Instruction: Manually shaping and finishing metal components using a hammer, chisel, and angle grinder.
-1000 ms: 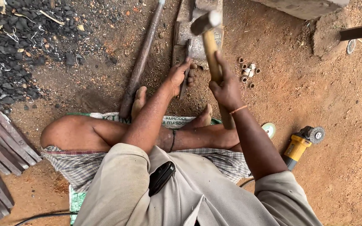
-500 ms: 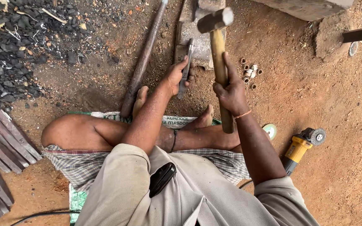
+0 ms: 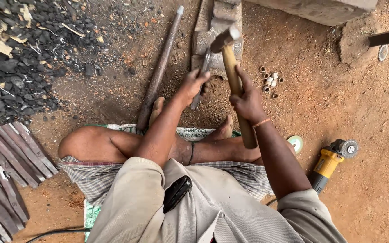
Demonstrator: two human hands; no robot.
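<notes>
The hammer (image 3: 230, 67) has a dark, blocky steel head with worn, dull faces, set on a pale yellow-brown wooden handle that is smooth and round and runs down toward the near right. The right hand (image 3: 248, 101) is clenched around the handle at about its middle, so the head sits tilted above the far end of the anvil (image 3: 217, 33), a grey, pitted, rectangular metal block sunk in the dirt floor (image 3: 338, 189). The left hand (image 3: 194, 83) grips the near end of a blade (image 3: 202, 78), a thin, flat, dark strip of metal whose far end rests on the anvil just under the hammer head. A long, rusty iron rod (image 3: 158, 72) lies on the floor to the left of the anvil, running from far to near. Just right of the anvil is a small cluster of short metal rings (image 3: 270, 82), hollow and pale. At the far left spreads a heap of black, lumpy charcoal (image 3: 14, 63) mixed with wood chips. Near left, flat reddish-grey metal strips (image 3: 14, 153) lie side by side. To the right, on the powdery orange-brown floor, lies a yellow grinder (image 3: 332, 159) with a wire wheel. The person sits cross-legged on a woven sack (image 3: 190, 132).
</notes>
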